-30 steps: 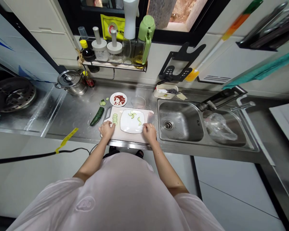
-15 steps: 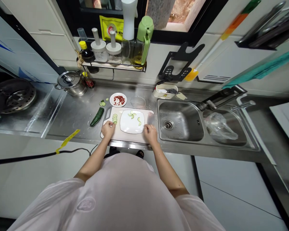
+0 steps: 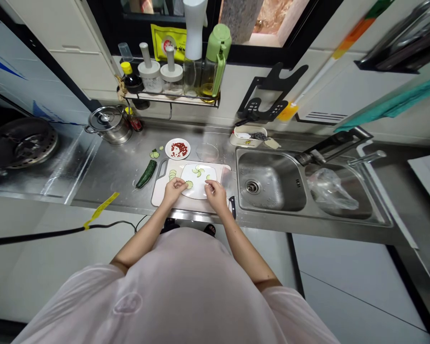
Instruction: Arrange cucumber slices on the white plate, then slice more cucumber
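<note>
Plainly, the left hand [image 3: 175, 191] pinches a thin cucumber slice [image 3: 189, 185] between thumb and fingertips, over the left part of the white plate [image 3: 198, 191]; whether the slice also touches the plate is too small to tell. The right hand [image 3: 217, 195] is curled, its thumb and forefinger drawn near each other by the plate's right edge; whether they meet, or grip anything, I cannot tell; this hand covers the plate's lower right corner and may hide part of a pale green piece [image 3: 208, 177] beside its fingertips.

The plate is glossy, squarish with rounded corners, and lies on a pale, smooth cutting board [image 3: 159, 193] with a grey handle loop; curved green-edged slices [image 3: 198, 171] form a small pinwheel near its far edge. Left of the plate, overlapping cucumber rounds [image 3: 172, 174] lie on the board, their near end partly hidden by the left hand; beyond the board's left side, a dark, bumpy-skinned cucumber [image 3: 146, 174] lies on the brushed steel counter [image 3: 109, 180], with small offcuts [image 3: 154, 154] behind it.

A round white dish [image 3: 167, 144] holds chopped red pieces [image 3: 179, 149]; beside it, a clear round object [image 3: 208, 152] is hard to make out; a black riveted knife handle [image 3: 232, 206] shows by the right wrist, its blade hard to make out; in the right sink basin [image 3: 361, 203] sits a crumpled, see-through plastic bag [image 3: 331, 188].
</note>
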Demonstrator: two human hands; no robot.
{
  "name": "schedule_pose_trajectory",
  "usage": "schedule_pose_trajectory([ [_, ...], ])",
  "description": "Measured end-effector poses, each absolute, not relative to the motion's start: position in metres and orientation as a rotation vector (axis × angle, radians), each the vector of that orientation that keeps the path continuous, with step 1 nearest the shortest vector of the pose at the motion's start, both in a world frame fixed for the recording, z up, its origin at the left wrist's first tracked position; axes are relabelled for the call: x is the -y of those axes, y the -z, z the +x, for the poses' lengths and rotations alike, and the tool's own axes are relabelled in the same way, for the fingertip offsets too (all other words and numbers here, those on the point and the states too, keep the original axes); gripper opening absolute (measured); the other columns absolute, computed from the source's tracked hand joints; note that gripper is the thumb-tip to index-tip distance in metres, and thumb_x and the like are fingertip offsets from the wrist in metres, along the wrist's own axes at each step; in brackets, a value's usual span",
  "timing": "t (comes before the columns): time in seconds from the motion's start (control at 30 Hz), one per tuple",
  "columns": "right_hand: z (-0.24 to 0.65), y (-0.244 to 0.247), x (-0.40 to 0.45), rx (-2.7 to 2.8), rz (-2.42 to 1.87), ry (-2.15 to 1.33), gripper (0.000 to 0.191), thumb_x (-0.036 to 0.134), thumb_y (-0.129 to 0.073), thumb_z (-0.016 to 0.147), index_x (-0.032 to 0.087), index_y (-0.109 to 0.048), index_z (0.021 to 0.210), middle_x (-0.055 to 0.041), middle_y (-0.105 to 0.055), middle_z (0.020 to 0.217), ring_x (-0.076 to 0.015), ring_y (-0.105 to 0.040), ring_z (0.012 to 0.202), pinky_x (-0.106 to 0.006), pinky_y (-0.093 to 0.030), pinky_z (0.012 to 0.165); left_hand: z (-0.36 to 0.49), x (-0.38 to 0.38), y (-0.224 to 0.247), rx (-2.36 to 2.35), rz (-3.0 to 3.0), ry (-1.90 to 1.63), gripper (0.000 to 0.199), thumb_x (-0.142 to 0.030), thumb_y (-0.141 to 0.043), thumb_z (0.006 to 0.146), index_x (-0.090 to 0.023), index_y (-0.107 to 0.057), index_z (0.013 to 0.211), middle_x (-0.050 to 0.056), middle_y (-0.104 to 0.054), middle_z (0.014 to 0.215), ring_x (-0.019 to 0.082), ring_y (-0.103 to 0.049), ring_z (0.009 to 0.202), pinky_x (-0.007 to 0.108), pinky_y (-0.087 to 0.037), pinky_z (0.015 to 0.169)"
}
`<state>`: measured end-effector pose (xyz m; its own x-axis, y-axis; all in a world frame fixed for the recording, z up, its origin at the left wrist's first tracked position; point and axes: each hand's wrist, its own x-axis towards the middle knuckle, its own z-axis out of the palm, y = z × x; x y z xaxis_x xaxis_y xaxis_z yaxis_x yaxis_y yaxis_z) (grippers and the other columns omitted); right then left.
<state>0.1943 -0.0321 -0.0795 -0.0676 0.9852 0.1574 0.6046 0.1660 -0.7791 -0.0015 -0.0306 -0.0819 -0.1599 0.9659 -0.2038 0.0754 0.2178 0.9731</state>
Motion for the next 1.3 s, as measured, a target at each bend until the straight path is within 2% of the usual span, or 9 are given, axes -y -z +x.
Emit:
schedule_pose_trajectory([
  [0.1, 0.182, 0.071, 0.035, 1.731, -1.408, -0.85, 0.03, 0.036, -0.05, 0.087, 0.017, -0.062, 0.107, -0.0039, -0.064, 0.088, -0.0159, -0.056, 0.077, -0.028, -0.044, 0.075, 0.01, 0.036, 0.071, -1.433, 1.147, -1.014, 0.027, -0.039, -0.069, 0.066, -0.018, -0.058, 0.078, -0.001, -0.058, 0.07, 0.01, -0.053, 0.065, 0.023, -0.043, 0.063],
  [0.23, 0.175, 0.066, 0.038, 1.769, -1.34, -0.936, 0.024, 0.036, -0.05, 0.087, 0.018, -0.064, 0.092, -0.004, -0.065, 0.087, -0.0166, -0.056, 0.081, -0.028, -0.044, 0.074, 0.017, 0.04, 0.066, -1.363, 1.235, -1.007, 0.03, -0.042, -0.07, 0.067, -0.017, -0.059, 0.078, 0.0, -0.058, 0.073, 0.009, -0.049, 0.064, 0.023, -0.041, 0.063],
  [0.77, 0.178, 0.059, 0.037, 1.62, -1.355, -1.078, 0.015, 0.031, -0.055, 0.078, 0.02, -0.061, 0.071, -0.0007, -0.062, 0.071, -0.0151, -0.054, 0.069, -0.025, -0.04, 0.06, 0.019, 0.042, 0.066, -1.219, 1.207, -1.022, 0.028, -0.037, -0.075, 0.066, -0.015, -0.063, 0.079, -0.001, -0.059, 0.072, 0.008, -0.047, 0.062, 0.021, -0.037, 0.061],
  [0.87, 0.176, 0.054, 0.034, 1.503, -1.32, -1.13, 0.017, 0.034, -0.055, 0.078, 0.02, -0.061, 0.071, -0.0006, -0.062, 0.071, -0.0146, -0.054, 0.068, -0.025, -0.041, 0.061, 0.019, 0.042, 0.058, -1.204, 1.073, -1.065, 0.033, -0.036, -0.075, 0.065, -0.015, -0.062, 0.086, 0.0, -0.06, 0.073, 0.008, -0.05, 0.065, 0.019, -0.037, 0.061],
  [0.93, 0.176, 0.05, 0.03, 1.418, -1.289, -1.141, 0.018, 0.035, -0.056, 0.078, 0.019, -0.06, 0.072, -0.0008, -0.062, 0.072, -0.0147, -0.055, 0.069, -0.026, -0.042, 0.064, 0.018, 0.042, 0.052, -1.213, 0.916, -1.057, 0.036, -0.04, -0.074, 0.067, -0.015, -0.06, 0.09, 0.001, -0.062, 0.074, 0.007, -0.051, 0.062, 0.017, -0.035, 0.056],
  [1.1, 0.175, 0.042, 0.02, 1.342, -1.245, -1.14, 0.019, 0.038, -0.058, 0.077, 0.02, -0.059, 0.07, -0.0011, -0.062, 0.072, -0.0152, -0.055, 0.071, -0.028, -0.044, 0.069, 0.016, 0.042, 0.04, -1.096, 0.553, -0.84, 0.043, -0.052, -0.066, 0.073, -0.017, -0.057, 0.096, 0.003, -0.063, 0.072, 0.005, -0.048, 0.05, 0.014, -0.022, 0.041],
  [1.3, 0.175, 0.039, 0.019, 1.329, -1.235, -1.146, 0.019, 0.037, -0.058, 0.077, 0.02, -0.06, 0.07, -0.0012, -0.062, 0.073, -0.0156, -0.056, 0.073, -0.028, -0.044, 0.069, 0.019, 0.043, 0.033, -0.928, 0.266, -0.64, 0.042, -0.056, -0.061, 0.076, -0.02, -0.053, 0.096, 0.001, -0.059, 0.068, 0.006, -0.049, 0.047, 0.012, -0.022, 0.036],
])
